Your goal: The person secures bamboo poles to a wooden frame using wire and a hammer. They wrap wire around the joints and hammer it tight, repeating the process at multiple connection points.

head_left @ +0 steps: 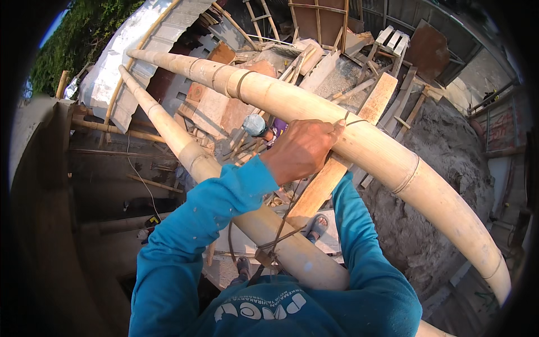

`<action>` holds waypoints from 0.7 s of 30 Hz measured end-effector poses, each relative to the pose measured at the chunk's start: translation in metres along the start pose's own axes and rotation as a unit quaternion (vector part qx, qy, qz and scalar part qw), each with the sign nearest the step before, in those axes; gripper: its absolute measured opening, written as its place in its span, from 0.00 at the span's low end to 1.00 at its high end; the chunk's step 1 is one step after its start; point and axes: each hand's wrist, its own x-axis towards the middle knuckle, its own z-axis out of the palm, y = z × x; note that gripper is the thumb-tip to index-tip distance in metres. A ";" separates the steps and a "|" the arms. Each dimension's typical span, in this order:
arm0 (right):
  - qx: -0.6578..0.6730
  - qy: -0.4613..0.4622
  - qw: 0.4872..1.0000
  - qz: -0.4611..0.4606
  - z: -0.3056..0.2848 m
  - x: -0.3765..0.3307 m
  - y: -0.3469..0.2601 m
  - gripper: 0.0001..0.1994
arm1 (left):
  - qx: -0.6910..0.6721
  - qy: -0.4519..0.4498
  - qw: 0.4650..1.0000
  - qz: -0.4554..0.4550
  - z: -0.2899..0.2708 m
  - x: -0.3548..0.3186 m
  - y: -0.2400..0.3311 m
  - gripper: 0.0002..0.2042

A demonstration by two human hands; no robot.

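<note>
A thick bamboo pole (269, 95) slants from upper left to lower right, with a wooden plank (320, 188) crossing beneath it. A thin dark wire (356, 120) goes over the pole where the two cross. My left hand (306, 147) rests on the pole there, fingers curled and pressed together, closed at the wire's end. My right sleeve (353, 208) reaches up beside the plank; the hand itself is hidden behind the pole. Closer to my body, a second bamboo pole (196, 160) meets the plank's lower end, bound by dark wire (275, 242).
Far below, a person in a pale cap (255, 124) is among scattered boards. A heap of grey sand (443, 185) lies at right. Corrugated metal sheets (120, 62) stand upper left. My sandalled foot (319, 224) shows beside the lower pole.
</note>
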 end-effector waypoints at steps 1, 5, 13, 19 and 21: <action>-0.060 0.027 0.997 -0.037 -0.008 0.001 -0.015 0.20 | -0.003 0.003 1.000 0.003 -0.002 0.002 0.000 0.23; -0.358 0.135 0.917 -0.113 -0.042 -0.024 -0.045 0.19 | 0.016 -0.030 0.999 -0.032 -0.007 -0.003 0.007 0.21; -0.655 0.276 0.670 -0.216 -0.072 -0.047 -0.062 0.18 | 0.002 -0.010 0.998 -0.058 0.001 0.000 0.010 0.20; -0.698 0.282 0.588 -0.297 -0.072 -0.085 -0.083 0.17 | 0.000 0.010 0.999 -0.053 0.005 -0.002 0.009 0.14; -0.668 0.250 0.639 -0.289 -0.059 -0.110 -0.089 0.17 | 0.001 -0.004 0.998 -0.067 0.009 -0.001 0.006 0.12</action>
